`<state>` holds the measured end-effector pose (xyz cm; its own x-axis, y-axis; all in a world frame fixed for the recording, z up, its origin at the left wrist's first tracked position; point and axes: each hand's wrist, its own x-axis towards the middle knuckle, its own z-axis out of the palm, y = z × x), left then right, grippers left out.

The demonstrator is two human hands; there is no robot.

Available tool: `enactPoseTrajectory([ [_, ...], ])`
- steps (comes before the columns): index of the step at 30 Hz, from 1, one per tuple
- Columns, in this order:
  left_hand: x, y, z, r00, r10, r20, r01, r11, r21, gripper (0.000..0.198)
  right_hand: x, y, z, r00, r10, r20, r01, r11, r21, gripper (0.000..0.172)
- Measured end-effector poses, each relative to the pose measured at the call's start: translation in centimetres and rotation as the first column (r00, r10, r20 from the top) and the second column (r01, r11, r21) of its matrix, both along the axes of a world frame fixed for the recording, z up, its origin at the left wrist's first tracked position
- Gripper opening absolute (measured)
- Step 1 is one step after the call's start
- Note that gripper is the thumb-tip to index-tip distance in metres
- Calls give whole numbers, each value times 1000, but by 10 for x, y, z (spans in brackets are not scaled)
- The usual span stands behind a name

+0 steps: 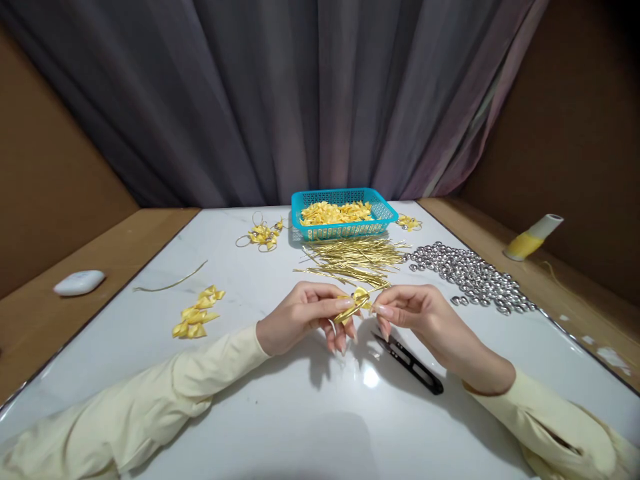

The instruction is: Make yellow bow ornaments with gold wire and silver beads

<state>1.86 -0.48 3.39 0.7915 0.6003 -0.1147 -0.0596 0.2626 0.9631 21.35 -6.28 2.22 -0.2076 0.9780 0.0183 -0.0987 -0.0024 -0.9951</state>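
Observation:
My left hand (pixel 300 317) pinches a yellow ribbon bow (pixel 362 295) between thumb and fingers, above the middle of the table. A gold cord (pixel 356 308) lies looped across the bow in the same grip. At the bow's right side, the thumb and forefinger of my right hand (pixel 430 323) are closed in a pinch, seemingly on the cord's end; the fingertips largely cover it. Black thread snips (pixel 414 364) rest on the table just below my right hand. Behind both hands is a spread of cut gold cords (pixel 355 257).
A turquoise basket (pixel 327 233) of yellow bows stands at the back, with finished-looking looped bows (pixel 265 235) to its left. Silver beads (pixel 470 277) spread at right. Loose bows (pixel 197 313) and a single cord (pixel 173 280) lie left. A yellow thread spool (pixel 530 241) and white case (pixel 80 283) flank the table.

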Motion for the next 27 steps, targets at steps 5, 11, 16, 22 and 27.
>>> enactPoseTrajectory([
  [5,0,1,0,1000,-15,14,16,999,-49,17,1,0,-2,1000,3,31,-4,1000,27,13],
  [11,2,0,-1,996,-64,63,71,990,-125,16,3,-2,1,984,-27,176,4,992,130,15],
  [16,4,-3,3,998,-59,27,63,986,-154,20,2,-5,6,944,-105,313,25,968,249,19],
  [22,5,-3,3,999,-44,15,46,986,-162,20,3,-6,7,908,-177,379,35,935,352,24],
  [27,3,-2,0,998,-35,46,42,986,-159,18,3,-5,6,925,-156,345,54,956,287,21],
])
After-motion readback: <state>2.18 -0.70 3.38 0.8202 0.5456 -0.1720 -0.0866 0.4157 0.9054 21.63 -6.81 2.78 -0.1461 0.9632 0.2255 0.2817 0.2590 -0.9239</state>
